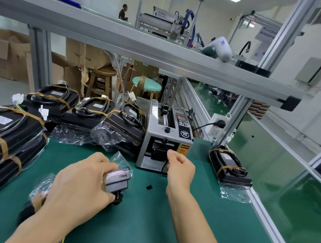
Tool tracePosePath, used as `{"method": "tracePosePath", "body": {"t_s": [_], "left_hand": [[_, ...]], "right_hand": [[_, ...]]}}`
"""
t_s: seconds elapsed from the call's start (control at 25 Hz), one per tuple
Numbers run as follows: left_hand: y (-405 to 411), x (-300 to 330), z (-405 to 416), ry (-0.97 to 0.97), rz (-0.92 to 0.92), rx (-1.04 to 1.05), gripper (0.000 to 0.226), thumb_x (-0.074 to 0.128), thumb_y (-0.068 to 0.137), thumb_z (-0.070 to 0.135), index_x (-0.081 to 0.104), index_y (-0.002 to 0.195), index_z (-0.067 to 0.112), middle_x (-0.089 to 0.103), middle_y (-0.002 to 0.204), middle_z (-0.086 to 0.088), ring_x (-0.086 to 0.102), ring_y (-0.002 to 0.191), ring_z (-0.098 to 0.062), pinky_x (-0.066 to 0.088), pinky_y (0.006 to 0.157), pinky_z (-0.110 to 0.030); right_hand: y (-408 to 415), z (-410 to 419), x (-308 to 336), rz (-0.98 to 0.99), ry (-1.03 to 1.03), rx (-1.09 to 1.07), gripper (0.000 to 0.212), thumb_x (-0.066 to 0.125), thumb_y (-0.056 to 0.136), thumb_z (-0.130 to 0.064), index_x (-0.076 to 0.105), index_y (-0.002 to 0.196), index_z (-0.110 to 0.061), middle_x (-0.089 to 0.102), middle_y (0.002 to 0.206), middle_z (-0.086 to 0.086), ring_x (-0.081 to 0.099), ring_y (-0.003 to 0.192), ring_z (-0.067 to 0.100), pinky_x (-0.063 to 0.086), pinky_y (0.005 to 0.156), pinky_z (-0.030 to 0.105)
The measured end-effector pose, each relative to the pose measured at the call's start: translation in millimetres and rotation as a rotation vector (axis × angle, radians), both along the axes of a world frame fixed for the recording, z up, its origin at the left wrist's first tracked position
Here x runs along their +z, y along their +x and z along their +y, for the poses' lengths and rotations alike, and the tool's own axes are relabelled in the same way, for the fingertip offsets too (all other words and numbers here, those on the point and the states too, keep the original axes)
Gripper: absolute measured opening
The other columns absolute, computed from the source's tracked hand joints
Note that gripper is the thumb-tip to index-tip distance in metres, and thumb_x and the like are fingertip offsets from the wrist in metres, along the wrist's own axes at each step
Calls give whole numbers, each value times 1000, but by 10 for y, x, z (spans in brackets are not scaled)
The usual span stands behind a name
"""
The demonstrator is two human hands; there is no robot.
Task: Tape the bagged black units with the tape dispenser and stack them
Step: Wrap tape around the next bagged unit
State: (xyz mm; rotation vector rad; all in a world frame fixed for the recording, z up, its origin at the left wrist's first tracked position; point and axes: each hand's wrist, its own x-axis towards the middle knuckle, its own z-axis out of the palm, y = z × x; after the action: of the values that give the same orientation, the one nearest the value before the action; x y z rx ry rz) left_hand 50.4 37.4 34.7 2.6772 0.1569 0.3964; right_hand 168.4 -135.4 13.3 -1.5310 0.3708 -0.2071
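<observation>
- Fingers of your left hand [81,180] curl round the bagged black unit [118,180] on the green mat [143,229].
- Your right hand [180,167] pinches at the tape dispenser [165,140] mouth; tape itself can't be made out.
- Dispenser's yellow sticker is unreadable.
- Taped units [3,143] sit stacked at left; another [230,167] lies right of the dispenser.

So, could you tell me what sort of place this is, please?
Most likely a factory assembly and packing line: a green work mat under an aluminium-frame shelf, an automatic tape dispenser, stacks of bagged black units, and cardboard boxes behind.
</observation>
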Motion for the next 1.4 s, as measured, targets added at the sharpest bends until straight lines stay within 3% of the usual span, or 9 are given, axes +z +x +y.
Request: {"method": "tracePosePath", "body": {"t_s": [0.28,0.48,0.64,0.72,0.84,0.92,1.04,1.24,1.4], "left_hand": [[-34,-45,-7,4,-14,-14,44,73,63,43,60,105,41,48,98,21,55,80,-6,41,62,-21],[-52,-44,-20,-41,-48,6,39,75,61,35,64,98,35,52,95,18,57,79,-12,45,63,-26],[-26,-36,-9,-9,-20,17,41,72,64,38,62,104,38,50,96,18,56,81,-9,43,64,-23],[-6,-35,8,-4,-10,35,41,70,65,40,61,104,37,50,97,17,55,83,-8,43,65,-23],[24,-29,20,-23,-15,43,41,73,63,41,64,103,39,50,95,16,55,83,-11,43,66,-26],[22,-26,14,-18,-19,45,41,73,62,41,64,102,40,50,93,15,55,82,-12,43,66,-27],[7,-34,2,-17,-36,53,39,73,61,43,65,99,39,51,92,14,55,80,-12,42,64,-28],[5,-39,0,-4,-20,56,44,72,62,46,64,105,43,50,93,16,55,81,-11,35,60,-27],[-3,-38,-6,-4,-15,61,46,73,62,46,63,107,43,49,92,16,54,81,-11,28,57,-26]], "right_hand": [[253,196,30,111,-9,-144,17,74,83,-19,63,70,-19,62,74,-6,59,79,18,43,74,31],[291,262,75,180,150,-202,23,75,79,-11,57,66,-15,57,70,4,46,58,18,43,63,31],[51,227,189,174,213,-31,25,68,85,-14,51,67,-17,44,65,-2,34,56,13,30,53,25],[-247,196,182,95,199,201,19,66,87,-22,60,69,-21,51,66,-5,43,63,12,32,62,24],[-726,208,135,56,162,495,13,75,75,-34,76,81,-22,71,97,-21,61,87,-7,36,78,20],[-872,252,90,14,154,526,6,76,78,-28,77,72,-26,67,113,-19,59,94,-13,35,83,16],[-906,284,33,-52,121,498,19,70,83,-19,74,64,-20,61,118,-14,55,93,-20,33,82,13],[-917,356,44,-89,29,468,18,72,82,-17,74,64,-19,57,114,-11,53,87,-20,33,79,12],[-887,375,55,-138,-111,448,28,71,81,-18,69,55,-26,56,101,-13,52,85,-14,35,71,2]]}}
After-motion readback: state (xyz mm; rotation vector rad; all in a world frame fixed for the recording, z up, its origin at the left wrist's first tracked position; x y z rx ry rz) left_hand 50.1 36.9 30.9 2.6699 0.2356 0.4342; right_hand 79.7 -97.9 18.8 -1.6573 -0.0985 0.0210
